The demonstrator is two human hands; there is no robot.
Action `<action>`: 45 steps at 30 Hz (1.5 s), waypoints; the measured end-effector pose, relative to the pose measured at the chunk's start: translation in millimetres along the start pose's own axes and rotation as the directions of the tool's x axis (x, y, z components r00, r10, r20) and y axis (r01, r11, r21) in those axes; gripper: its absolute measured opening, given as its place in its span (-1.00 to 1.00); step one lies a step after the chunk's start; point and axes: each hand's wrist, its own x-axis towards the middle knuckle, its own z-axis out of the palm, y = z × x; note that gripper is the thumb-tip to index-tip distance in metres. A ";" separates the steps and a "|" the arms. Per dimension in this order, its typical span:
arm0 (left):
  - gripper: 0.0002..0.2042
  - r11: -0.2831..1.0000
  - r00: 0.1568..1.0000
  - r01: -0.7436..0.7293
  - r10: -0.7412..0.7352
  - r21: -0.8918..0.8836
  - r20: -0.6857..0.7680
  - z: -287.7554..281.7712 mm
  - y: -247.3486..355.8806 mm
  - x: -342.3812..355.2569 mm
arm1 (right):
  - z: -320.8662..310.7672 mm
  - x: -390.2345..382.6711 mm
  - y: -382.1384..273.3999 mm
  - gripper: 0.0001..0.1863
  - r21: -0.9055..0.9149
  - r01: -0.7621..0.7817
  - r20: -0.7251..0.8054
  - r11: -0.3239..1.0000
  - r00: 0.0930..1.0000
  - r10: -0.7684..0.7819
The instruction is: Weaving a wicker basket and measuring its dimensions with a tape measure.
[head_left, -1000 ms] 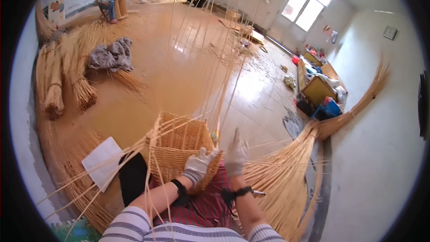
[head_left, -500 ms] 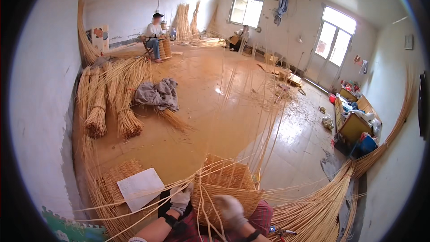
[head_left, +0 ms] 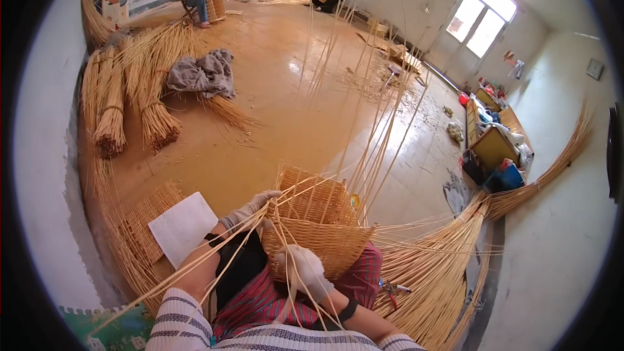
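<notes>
A half-woven wicker basket [head_left: 331, 247] rests tilted on my lap, its open side facing away and long uprights rising from its far right. My left hand [head_left: 250, 211], in a pale work glove, is closed round a bunch of wicker strands [head_left: 214, 253] at the basket's left edge. These strands fan down toward the lower left. Low on the basket's front, my right hand [head_left: 303, 273], also gloved, has its fingers curled round a loose strand. Other loose strands hang down beside it, and its fingertips are partly hidden.
Long wicker rods [head_left: 442, 266] lie at my right, with pliers [head_left: 395, 291] beside them. At left are a woven panel [head_left: 146, 214], a white sheet [head_left: 184, 227] and tied bundles [head_left: 110, 110] with a grey cloth [head_left: 201, 73]. Two people sit farther back, one holding a basket [head_left: 214, 6].
My view has tipped downward, so the room sits higher and my striped sleeves show. My right hand has moved left across the basket front to the hanging strands. My left hand keeps its hold.
</notes>
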 end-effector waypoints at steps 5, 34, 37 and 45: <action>-0.42 0.996 0.968 -0.088 0.084 -0.005 -0.237 36.4 -4.5 -4.0 | -25.7 7.8 65.6 -0.80 0.772 -0.448 0.045 0.450 0.746 0.664; -0.83 0.825 0.919 0.182 0.049 0.535 -0.390 147.2 50.1 24.9 | -24.9 -1.2 109.6 -0.72 0.813 0.058 -0.532 0.580 0.481 0.697; -0.70 0.773 0.788 0.561 -0.390 0.295 -0.477 153.3 56.8 39.6 | -46.5 59.8 93.3 -0.42 0.304 0.030 -0.631 0.952 0.755 0.178; -0.79 0.701 0.813 0.177 0.291 0.691 -0.504 169.2 45.2 28.7 | -79.5 9.8 108.2 -0.80 0.555 -0.033 -0.687 0.831 0.545 0.481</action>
